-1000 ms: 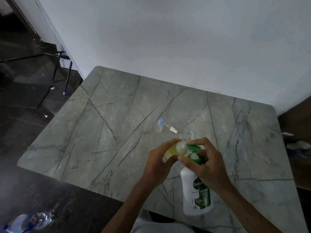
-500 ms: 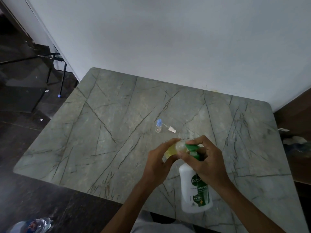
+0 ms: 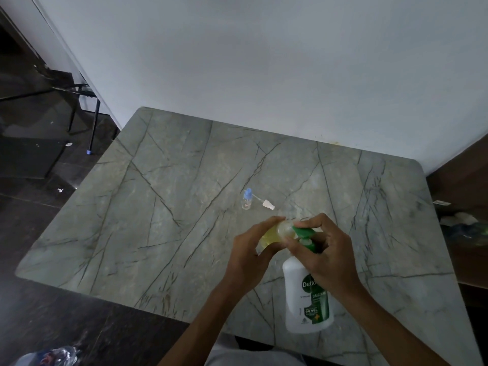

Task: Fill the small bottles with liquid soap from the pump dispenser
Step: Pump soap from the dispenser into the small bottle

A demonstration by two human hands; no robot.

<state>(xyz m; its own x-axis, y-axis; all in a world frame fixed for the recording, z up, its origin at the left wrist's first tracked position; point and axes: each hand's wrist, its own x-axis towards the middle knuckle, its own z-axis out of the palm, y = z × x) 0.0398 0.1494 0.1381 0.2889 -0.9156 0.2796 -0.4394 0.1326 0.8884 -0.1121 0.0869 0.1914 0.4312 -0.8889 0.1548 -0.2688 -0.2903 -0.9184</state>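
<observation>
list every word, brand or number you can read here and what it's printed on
"Detto": brand name on the white pump dispenser; the right hand covers the rest of the word.
"ORIGINAL": on the dispenser's green label, below the brand.
"99.99%": lower on the same label.
Other small print on that label is too small to read.
A red mark on the small bottle with the blue cap is too small to read.

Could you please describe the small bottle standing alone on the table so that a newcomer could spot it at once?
On the grey veined table, look past the hands, toward the wall. The little clear bottle stands upright there, beside a loose white spray nozzle. Its blue cap sets it apart.
</observation>
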